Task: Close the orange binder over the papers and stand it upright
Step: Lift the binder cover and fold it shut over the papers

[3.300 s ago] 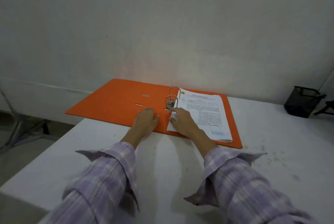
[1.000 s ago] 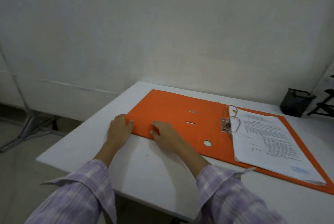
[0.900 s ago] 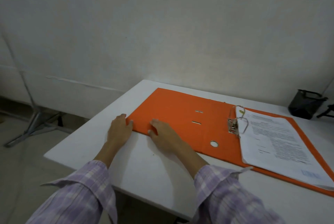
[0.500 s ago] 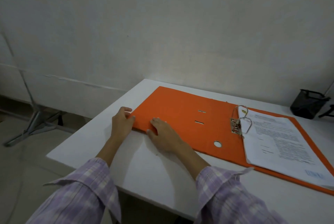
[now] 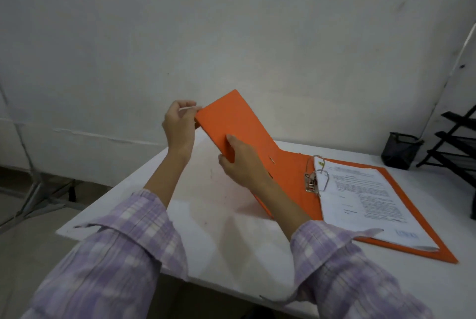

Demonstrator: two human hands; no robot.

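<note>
The orange binder (image 5: 288, 171) lies open on the white table (image 5: 231, 241). Its left cover (image 5: 231, 122) is lifted steeply off the table, and the right half stays flat. A stack of white printed papers (image 5: 365, 202) rests on the flat half, threaded on the metal rings (image 5: 315, 179). My left hand (image 5: 179, 125) pinches the raised cover's outer left edge. My right hand (image 5: 242, 164) grips the cover's near edge, thumb on the inner face.
A black mesh pen holder (image 5: 399, 151) stands at the table's back right, next to a black wire rack (image 5: 458, 143). A plain wall rises close behind the table. A metal stand's legs (image 5: 38, 189) rest on the floor at left.
The left cover has swung up from flat on the table to a steep tilt. Both hands rose with it, now gripping its edges.
</note>
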